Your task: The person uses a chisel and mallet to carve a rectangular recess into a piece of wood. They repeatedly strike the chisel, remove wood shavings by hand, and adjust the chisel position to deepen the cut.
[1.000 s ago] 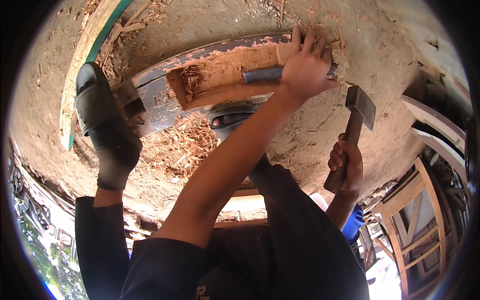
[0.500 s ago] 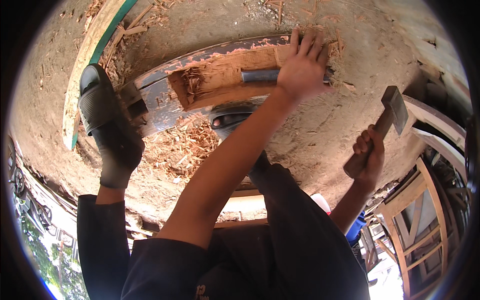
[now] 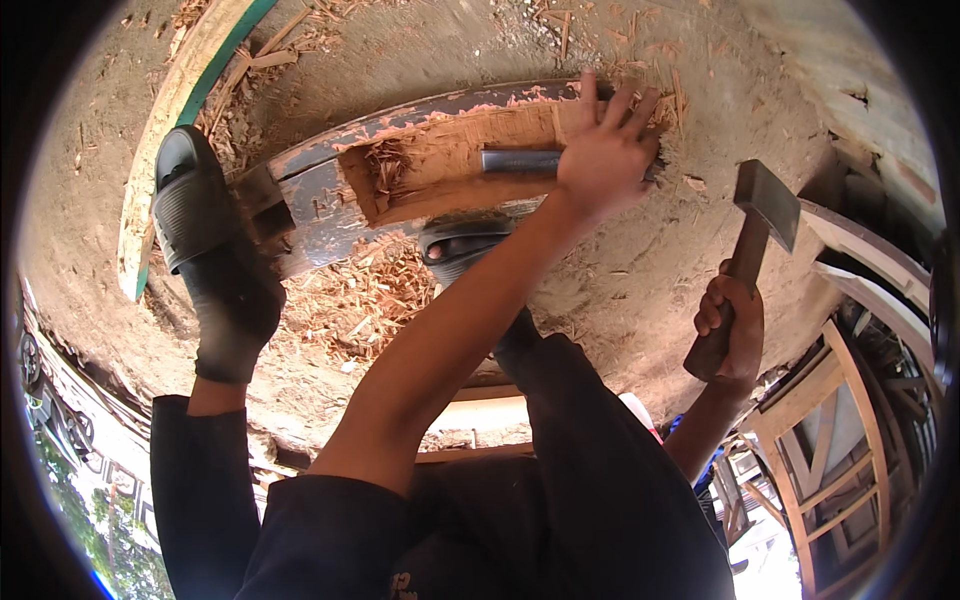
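My left hand [image 3: 605, 165] lies over the right end of a curved wooden beam [image 3: 325, 210], its fingers spread. Flaking grey paint covers the beam, and a long recess of bare wood is cut into it. Inside that recess rests a grey-blue metal bar [image 3: 520, 160], whose right part disappears under my left hand; its exact kind I cannot make out. Off to the right, my right hand [image 3: 737, 325] is wrapped round the handle of a hammer [image 3: 768, 207] with a blocky metal head. The hammer is raised, head up, apart from the beam.
My sandalled left foot [image 3: 195, 205] is by the beam's left end, the other sandal [image 3: 462, 245] at its near side. Wood chips [image 3: 360, 300] cover the ground between them. A green-edged curved plank [image 3: 165, 150] lies at far left; wooden frames [image 3: 835, 430] lean at right.
My right hand has dropped slightly, and the hammer's head has swung up and to the left. My left hand has shifted only a little, with its fingers spread wider.
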A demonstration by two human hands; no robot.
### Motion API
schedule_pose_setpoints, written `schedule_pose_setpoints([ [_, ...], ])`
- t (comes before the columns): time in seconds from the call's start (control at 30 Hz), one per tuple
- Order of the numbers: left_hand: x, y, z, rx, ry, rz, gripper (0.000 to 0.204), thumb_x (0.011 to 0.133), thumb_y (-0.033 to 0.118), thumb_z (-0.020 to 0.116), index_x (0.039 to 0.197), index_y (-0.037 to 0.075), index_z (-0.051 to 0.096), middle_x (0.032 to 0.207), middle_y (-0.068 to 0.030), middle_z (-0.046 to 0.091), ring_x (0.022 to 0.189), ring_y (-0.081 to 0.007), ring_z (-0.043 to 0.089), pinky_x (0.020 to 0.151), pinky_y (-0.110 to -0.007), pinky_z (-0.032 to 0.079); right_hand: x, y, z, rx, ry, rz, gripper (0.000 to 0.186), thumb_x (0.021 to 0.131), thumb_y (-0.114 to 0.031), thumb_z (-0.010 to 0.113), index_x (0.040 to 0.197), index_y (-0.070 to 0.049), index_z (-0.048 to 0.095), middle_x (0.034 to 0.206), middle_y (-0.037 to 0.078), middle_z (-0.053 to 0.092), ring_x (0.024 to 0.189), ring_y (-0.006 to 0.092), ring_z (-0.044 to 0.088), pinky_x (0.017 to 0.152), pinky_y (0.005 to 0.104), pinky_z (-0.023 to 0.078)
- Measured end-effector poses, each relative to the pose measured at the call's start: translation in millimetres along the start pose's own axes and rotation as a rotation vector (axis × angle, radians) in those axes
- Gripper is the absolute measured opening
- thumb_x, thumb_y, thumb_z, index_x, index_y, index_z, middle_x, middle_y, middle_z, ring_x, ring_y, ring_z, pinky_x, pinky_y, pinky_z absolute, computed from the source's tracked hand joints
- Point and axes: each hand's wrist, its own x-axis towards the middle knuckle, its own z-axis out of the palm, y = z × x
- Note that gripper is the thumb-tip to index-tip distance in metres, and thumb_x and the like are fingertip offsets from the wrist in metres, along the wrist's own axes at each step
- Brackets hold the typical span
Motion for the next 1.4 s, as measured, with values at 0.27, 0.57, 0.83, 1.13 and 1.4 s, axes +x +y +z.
schedule_pose_setpoints([
  [0.27,8,7,6,-0.131,0.118,-0.005,0.03,0.057,0.026,0.076,0.08,0.008,0.069,0.132,-0.0142,0.046,0.129,-0.0344,0.032,0.111,-0.056,0.017,-1,0,-15,0.039,0.008,-0.039,0.024,0.083,-0.016,0.055,0.101,-0.003,0.045,0.068,0.0,0.043,0.049,0.0058,0.042,0.042,0.0199,0.037],
  [0.57,12,0,5,-0.001,-0.024,-0.012,0.041,0.065,0.039,0.074,0.093,0.01,0.069,0.137,-0.015,0.043,0.132,-0.0357,0.029,0.112,-0.052,0.012,0,-15,-21,0.108,0.031,-0.129,0.026,0.083,-0.014,0.056,0.103,-0.002,0.045,0.067,0.0,0.043,0.049,0.0068,0.041,0.042,0.0213,0.036],
  [0.83,9,-2,10,-0.061,0.113,0.001,0.032,0.059,0.029,0.075,0.083,0.009,0.068,0.132,-0.0143,0.049,0.129,-0.0317,0.035,0.111,-0.05,0.017,3,23,24,-0.158,-0.122,0.05,0.017,0.081,-0.009,0.055,0.094,-0.003,0.046,0.063,0.003,0.045,0.043,0.0101,0.044,0.039,0.0248,0.039],
  [1.13,7,-3,9,-0.07,0.181,-0.014,0.028,0.057,0.025,0.074,0.078,0.007,0.068,0.127,-0.0138,0.053,0.127,-0.0293,0.038,0.111,-0.049,0.02,10,-2,-3,0.183,0.047,-0.107,0.018,0.082,-0.011,0.055,0.094,-0.003,0.046,0.066,0.002,0.045,0.049,0.0102,0.043,0.042,0.0243,0.038],
  [1.4,6,-4,7,-0.015,0.047,-0.055,0.076,0.064,0.037,0.073,0.129,0.006,0.049,0.136,-0.0163,0.044,0.132,-0.0293,0.031,0.113,-0.049,0.012,6,7,11,-0.078,-0.192,0.172,0.021,0.078,-0.004,0.057,0.096,-0.004,0.045,0.062,0.004,0.047,0.043,0.0119,0.047,0.039,0.0255,0.041],
])
